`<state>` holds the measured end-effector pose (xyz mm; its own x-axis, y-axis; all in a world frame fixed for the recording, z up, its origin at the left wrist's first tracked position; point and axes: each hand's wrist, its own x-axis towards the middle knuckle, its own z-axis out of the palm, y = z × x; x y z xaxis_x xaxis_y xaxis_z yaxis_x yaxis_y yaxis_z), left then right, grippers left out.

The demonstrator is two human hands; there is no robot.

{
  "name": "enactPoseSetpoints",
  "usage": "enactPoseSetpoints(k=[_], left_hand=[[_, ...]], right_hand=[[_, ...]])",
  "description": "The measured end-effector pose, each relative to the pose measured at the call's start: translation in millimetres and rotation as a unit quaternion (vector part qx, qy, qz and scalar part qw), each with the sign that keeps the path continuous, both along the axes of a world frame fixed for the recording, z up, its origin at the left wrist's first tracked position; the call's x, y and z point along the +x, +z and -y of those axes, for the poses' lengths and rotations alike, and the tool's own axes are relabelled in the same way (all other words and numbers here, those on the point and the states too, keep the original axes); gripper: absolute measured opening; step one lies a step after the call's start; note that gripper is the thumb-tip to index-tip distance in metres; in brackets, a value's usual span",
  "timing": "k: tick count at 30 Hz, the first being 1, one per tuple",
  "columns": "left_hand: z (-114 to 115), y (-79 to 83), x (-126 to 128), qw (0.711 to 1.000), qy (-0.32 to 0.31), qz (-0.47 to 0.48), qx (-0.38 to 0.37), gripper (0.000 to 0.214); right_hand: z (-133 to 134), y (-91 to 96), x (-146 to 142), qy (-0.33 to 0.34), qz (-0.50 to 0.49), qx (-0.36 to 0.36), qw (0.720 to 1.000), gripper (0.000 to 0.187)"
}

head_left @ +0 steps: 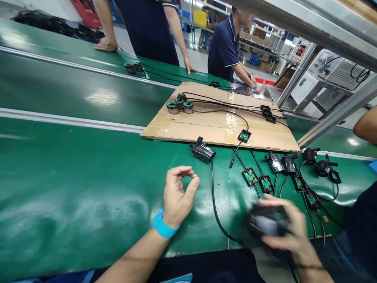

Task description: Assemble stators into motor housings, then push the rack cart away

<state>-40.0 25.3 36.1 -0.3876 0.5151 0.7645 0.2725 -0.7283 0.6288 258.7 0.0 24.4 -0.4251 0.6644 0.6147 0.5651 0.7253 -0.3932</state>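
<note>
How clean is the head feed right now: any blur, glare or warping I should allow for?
Head view: the right hand and the dark object it grips are smeared by motion blur; the left hand is sharp. Overhead lights glare off the green belt and the taped cardboard sheet. The wide lens bends the belt rails and the frame post.

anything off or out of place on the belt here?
Nothing damaged or spilled. The cardboard sheet lies skewed across the green belt, and the cables near the right hand are tangled. The dark part in that hand is blurred, so its condition can't be judged. The left hand holds nothing.
</note>
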Motion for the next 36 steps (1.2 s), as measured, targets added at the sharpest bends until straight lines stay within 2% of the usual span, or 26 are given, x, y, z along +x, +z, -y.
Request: enactPoseSetpoints(k=[3, 5, 7, 9, 11, 12, 15, 18, 20, 23, 26, 29, 32, 34, 36], left_hand=[[7, -0.6, 3, 0.998, -0.037, -0.034, -0.025, 0.032], [16, -0.3, 7, 0.989, -0.115, -0.067, -0.062, 0.041], [28, 0.4, 13, 0.961, -0.236, -0.086, -0.116, 0.06], [40, 0.3, 20, 0.915, -0.354, -0.085, -0.172, 0.08], [49, -1.7, 27, 0.884, -0.417, -0.066, -0.2, 0.089], [51, -3.7, 30, 0.88, -0.426, -0.051, -0.204, 0.089], [55, -11.0, 33, 0.898, -0.39, 0.004, -0.203, 0.077], [55, -10.5, 19, 0.918, -0.319, 0.04, -0.232, 0.069], [51, -0.1, -3, 0.937, -0.241, 0.003, -0.253, 0.066], [36, 27.6, -45, 0.947, -0.09, -0.154, -0.267, 0.062], [7, 53.6, -76, 0.912, 0.02, -0.306, -0.272, 0.056], [-30, 66.9, -88, 0.864, 0.088, -0.396, -0.299, 0.054], [-60, 70.3, -89, 0.845, 0.139, -0.42, -0.3, 0.062], [-72, 70.0, -90, 0.844, 0.145, -0.442, -0.266, 0.082], [-82, 68.3, -93, 0.814, 0.129, -0.515, -0.235, 0.107]], right_hand=[[1, 6.0, 0, 0.01, -0.036, 0.02, 0.999, 0.056], [5, 15.1, -9, -0.007, -0.094, 0.034, 0.995, 0.058], [9, 24.9, -24, -0.002, -0.142, 0.038, 0.989, 0.061], [13, 33.1, -42, 0.029, -0.163, 0.051, 0.985, 0.063], [16, 38.7, -58, 0.059, -0.163, 0.068, 0.983, 0.065], [17, 40.8, -66, 0.07, -0.164, 0.074, 0.981, 0.065], [17, 46.5, -82, 0.101, -0.156, 0.076, 0.98, 0.07], [14, 50.2, -83, 0.133, -0.102, 0.033, 0.985, 0.075], [11, 47.1, -74, 0.133, -0.048, -0.017, 0.99, 0.077], [7, 30.9, -53, 0.106, 0.027, -0.081, 0.991, 0.064], [7, 11.1, -32, 0.077, 0.068, -0.114, 0.988, 0.046], [15, -0.4, -19, 0.063, 0.102, -0.131, 0.984, 0.045], [29, -7.7, -10, 0.054, 0.139, -0.111, 0.982, 0.061], [39, -15.5, -4, 0.04, 0.164, -0.08, 0.982, 0.077], [46, -26.6, 1, 0.02, 0.192, -0.052, 0.98, 0.088]])
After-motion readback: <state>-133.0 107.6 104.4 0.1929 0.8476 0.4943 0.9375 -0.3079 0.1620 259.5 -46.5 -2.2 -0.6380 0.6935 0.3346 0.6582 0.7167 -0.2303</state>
